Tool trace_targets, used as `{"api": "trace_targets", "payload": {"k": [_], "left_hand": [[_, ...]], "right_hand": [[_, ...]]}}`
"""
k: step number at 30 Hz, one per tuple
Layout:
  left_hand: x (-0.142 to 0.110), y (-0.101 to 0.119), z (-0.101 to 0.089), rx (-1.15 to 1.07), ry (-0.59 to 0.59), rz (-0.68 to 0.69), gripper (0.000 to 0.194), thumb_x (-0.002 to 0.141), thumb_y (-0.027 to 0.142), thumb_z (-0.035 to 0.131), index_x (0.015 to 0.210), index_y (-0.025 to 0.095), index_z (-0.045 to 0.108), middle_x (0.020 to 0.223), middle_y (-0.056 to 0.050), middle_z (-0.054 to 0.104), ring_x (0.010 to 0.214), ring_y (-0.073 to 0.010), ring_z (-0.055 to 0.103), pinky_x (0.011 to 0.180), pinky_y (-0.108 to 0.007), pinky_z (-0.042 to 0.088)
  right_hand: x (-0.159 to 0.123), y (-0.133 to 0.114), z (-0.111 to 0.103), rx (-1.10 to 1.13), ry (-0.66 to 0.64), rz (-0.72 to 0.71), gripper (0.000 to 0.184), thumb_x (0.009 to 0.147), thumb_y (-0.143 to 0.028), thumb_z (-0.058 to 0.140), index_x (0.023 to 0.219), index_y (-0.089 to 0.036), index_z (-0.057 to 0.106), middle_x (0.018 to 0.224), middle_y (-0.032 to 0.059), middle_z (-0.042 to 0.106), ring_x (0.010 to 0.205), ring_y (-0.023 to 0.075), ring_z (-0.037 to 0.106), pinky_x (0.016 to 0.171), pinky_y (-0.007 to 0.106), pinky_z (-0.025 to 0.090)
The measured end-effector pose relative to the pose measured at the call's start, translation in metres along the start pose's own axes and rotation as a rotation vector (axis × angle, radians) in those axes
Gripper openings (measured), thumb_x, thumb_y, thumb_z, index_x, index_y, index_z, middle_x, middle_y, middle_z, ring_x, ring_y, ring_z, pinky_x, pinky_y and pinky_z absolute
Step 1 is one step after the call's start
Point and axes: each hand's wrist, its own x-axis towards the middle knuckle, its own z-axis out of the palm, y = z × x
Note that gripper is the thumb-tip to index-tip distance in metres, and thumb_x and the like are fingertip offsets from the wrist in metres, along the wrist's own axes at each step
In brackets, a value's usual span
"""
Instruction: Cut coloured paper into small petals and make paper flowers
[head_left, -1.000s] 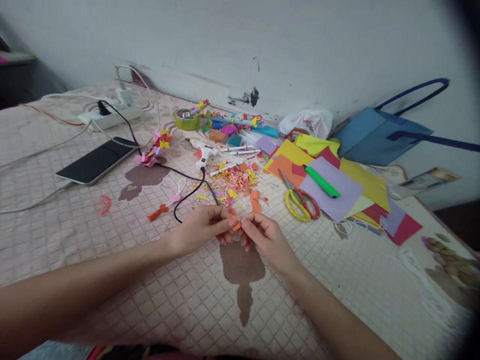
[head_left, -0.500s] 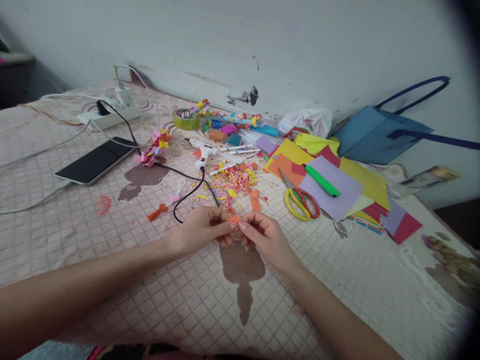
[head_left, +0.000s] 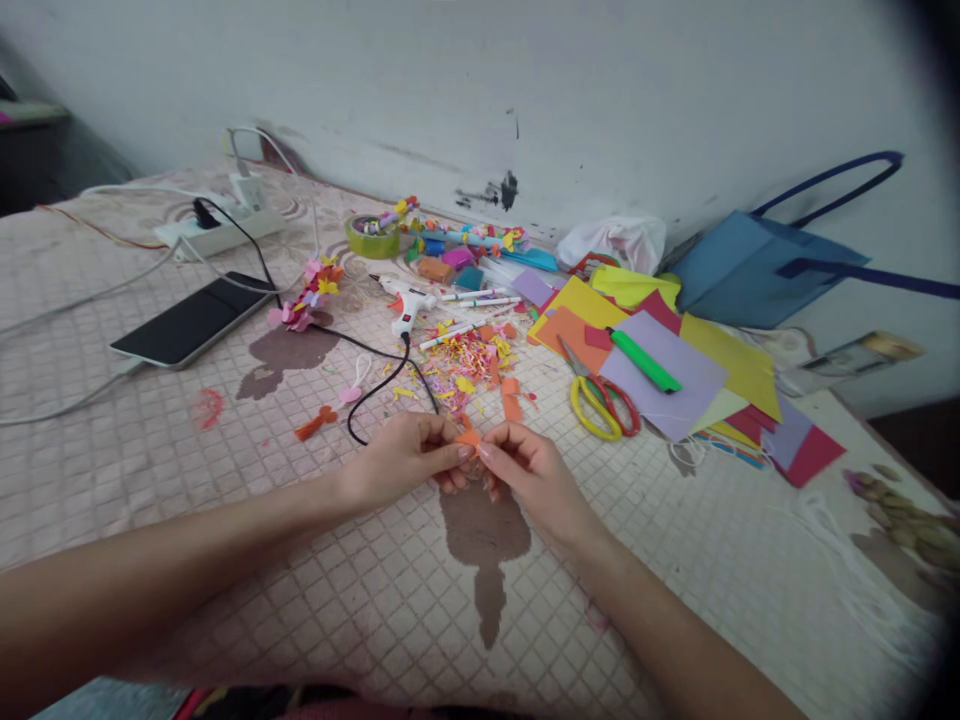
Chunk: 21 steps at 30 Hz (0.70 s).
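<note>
From the head view, my left hand (head_left: 409, 460) and right hand (head_left: 529, 465) meet mid-table, thumbs against fingertips, both pinching a small orange piece (head_left: 469, 438) between them. On the far side lie shredded scraps (head_left: 472, 360) and a white glue gun (head_left: 409, 306); to the right, scissors (head_left: 589, 378); to the left, an orange tassel (head_left: 315, 424).
</note>
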Motion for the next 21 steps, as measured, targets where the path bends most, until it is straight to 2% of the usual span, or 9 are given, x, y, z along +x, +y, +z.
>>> {"api": "trace_targets", "payload": {"k": [9, 21], "left_hand": [[0.0007, 0.0000, 0.0001, -0.035, 0.022, -0.007, 0.028, 0.075, 0.037, 0.068, 0.073, 0.012, 0.058, 0.061, -0.001, 0.066, 0.054, -0.0093, 0.061, 0.056, -0.022, 0.051], [-0.0015, 0.0054, 0.0006, 0.001, 0.008, 0.016, 0.021, 0.080, 0.030, 0.064, 0.072, 0.012, 0.059, 0.062, 0.000, 0.066, 0.054, -0.0076, 0.060, 0.055, -0.020, 0.050]], "right_hand": [[-0.0004, 0.0024, 0.0016, 0.018, 0.027, 0.012, 0.020, 0.081, -0.036, 0.062, 0.073, -0.019, 0.056, 0.059, -0.0038, 0.054, 0.050, 0.0081, 0.048, 0.046, 0.020, 0.043], [-0.0005, 0.0000, 0.0030, 0.115, 0.015, 0.083, 0.020, 0.082, -0.037, 0.061, 0.075, -0.018, 0.058, 0.066, -0.0015, 0.057, 0.052, 0.0076, 0.050, 0.045, 0.019, 0.043]]}}
